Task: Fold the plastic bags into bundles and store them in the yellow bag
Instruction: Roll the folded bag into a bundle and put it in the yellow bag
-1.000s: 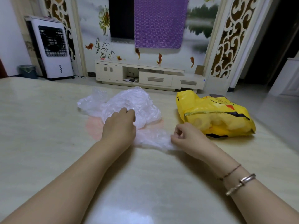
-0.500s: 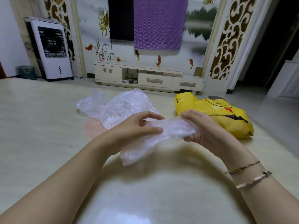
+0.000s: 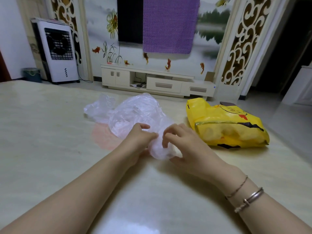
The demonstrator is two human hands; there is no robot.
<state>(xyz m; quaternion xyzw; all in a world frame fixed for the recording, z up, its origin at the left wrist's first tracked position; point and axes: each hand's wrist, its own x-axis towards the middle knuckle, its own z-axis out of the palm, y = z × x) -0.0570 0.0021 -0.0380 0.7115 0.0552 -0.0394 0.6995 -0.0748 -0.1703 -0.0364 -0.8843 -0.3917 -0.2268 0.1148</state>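
While you work at the pale, glossy table (image 3: 50, 149), the room beyond it shows a low cream TV cabinet (image 3: 157, 81) against a painted wall, a purple cloth (image 3: 168, 24) hanging over a dark screen, and a white air cooler (image 3: 57, 51) standing at the left. On the table's right side lies the yellow bag (image 3: 226, 125), on its side, bulging with pale lumps showing through its plastic; what they are cannot be told. Loose clear plastic bags (image 3: 131, 114) are heaped near the middle, over a pinkish one lying flat. Just in front of that heap, your left hand (image 3: 140, 141) and your right hand (image 3: 184, 142) both curl their fingers round a small crumpled bundle (image 3: 158, 149) of clear plastic, gripping it between them low over the table.
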